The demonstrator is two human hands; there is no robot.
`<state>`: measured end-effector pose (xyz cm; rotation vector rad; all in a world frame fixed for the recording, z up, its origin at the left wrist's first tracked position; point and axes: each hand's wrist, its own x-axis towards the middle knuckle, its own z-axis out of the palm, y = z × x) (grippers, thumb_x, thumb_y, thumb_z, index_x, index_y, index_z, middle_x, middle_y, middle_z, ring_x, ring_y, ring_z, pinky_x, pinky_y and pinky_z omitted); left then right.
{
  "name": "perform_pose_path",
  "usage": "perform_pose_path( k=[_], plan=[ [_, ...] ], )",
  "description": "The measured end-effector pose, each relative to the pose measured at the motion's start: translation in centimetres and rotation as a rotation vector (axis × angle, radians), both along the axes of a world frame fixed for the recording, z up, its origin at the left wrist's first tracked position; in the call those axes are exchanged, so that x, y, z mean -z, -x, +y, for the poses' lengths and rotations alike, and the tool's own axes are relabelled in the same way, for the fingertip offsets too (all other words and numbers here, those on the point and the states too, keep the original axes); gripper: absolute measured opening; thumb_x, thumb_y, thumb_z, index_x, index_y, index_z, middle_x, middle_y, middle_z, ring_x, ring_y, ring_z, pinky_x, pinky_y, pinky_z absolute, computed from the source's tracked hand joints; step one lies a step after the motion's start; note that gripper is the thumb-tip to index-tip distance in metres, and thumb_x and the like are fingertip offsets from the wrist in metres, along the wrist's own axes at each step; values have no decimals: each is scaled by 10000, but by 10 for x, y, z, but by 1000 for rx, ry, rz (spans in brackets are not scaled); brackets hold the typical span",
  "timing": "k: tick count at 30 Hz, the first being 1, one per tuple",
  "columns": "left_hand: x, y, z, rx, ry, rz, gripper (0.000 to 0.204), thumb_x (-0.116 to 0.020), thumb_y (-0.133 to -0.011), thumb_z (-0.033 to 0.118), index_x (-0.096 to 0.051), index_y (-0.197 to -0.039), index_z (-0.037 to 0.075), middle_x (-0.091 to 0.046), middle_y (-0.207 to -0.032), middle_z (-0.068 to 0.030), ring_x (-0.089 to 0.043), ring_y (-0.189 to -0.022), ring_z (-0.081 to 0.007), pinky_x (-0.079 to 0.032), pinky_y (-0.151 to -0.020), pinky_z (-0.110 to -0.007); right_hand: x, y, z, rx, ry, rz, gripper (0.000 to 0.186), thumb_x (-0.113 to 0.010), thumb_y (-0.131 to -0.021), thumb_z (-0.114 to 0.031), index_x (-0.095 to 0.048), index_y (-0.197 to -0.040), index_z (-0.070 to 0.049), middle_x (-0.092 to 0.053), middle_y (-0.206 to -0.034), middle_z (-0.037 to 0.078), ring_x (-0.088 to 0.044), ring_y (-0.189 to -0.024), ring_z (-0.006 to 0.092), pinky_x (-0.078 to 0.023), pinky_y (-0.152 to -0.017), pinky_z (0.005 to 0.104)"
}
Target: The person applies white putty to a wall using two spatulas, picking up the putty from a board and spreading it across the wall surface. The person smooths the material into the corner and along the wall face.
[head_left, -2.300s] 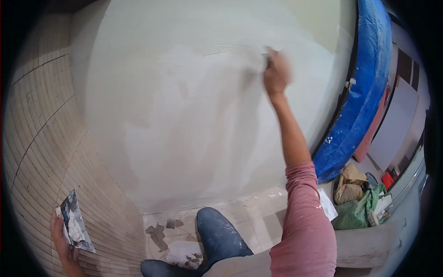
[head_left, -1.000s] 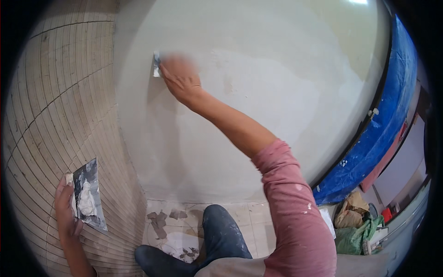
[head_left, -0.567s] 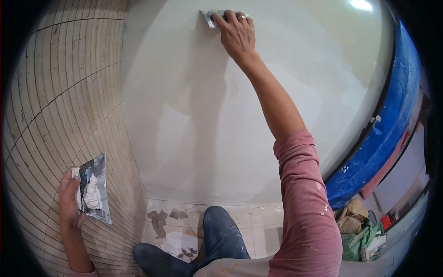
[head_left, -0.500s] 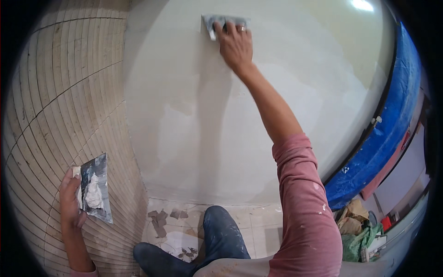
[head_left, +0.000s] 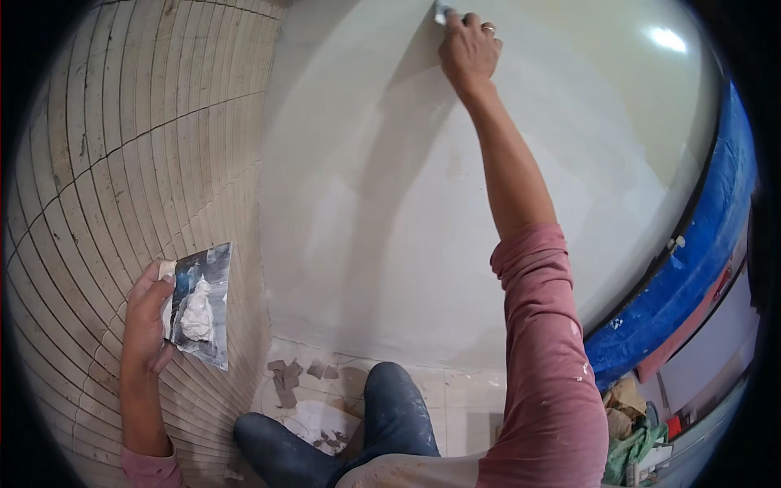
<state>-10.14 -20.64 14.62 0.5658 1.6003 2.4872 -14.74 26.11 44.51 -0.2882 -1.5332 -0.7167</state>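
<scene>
My left hand (head_left: 148,313) is closed round the handle edge of a wide metal putty knife (head_left: 218,272), held out in front of the ribbed wall. A lump of white putty (head_left: 198,313) sits on its blade. High on the smooth wall (head_left: 390,236), my right hand (head_left: 472,53) grips a second putty knife (head_left: 443,11), which is mostly hidden by the fingers and cut by the upper edge of the picture. The wall carries pale, uneven patches of filler, and my right arm throws a long shadow on it.
Ribbed beige wall (head_left: 106,195) meets the smooth one at a corner on the left. Blue plastic sheeting (head_left: 691,252) hangs along the right. Broken grey pieces (head_left: 285,381) and a white sheet (head_left: 321,421) lie on the floor by my legs. Bags and green netting (head_left: 633,447) sit lower right.
My right hand has moved up and slightly right along the wall, its putty knife turning more edge-on. The left hand with its loaded knife appears a little higher and further right.
</scene>
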Motion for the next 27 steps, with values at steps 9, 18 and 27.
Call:
perform_pose_path(
  k=[9,18,27],
  plan=[
    [0,-1,-3,-27,19,0,264,-494,-1018,95,-572,-1237,-30,-682,-1080,-79,-662,-944,-126,-537,-843,-275,144,26,-19,-81,-353,-555,459,-595,-898,-63,-653,-1320,-235,-637,-1179,31,-595,-1145,266,-475,-930,455],
    [5,7,-1,6,32,-1,257,-503,-1016,102,-566,-1230,-24,-681,-1071,-73,-671,-916,-126,-550,-826,-278,-31,-43,19,-60,-73,-140,405,-511,-956,-12,-660,-1308,-147,-682,-1209,136,-637,-1084,352,-515,-905,502],
    [11,11,-1,12,11,19,244,-496,-1021,94,-563,-1227,-18,-679,-1060,-71,-672,-915,-123,-553,-820,-278,102,-9,62,-35,-326,-334,526,-601,-870,-51,-618,-1364,-231,-627,-1251,39,-607,-1117,320,-505,-889,465]
  ],
)
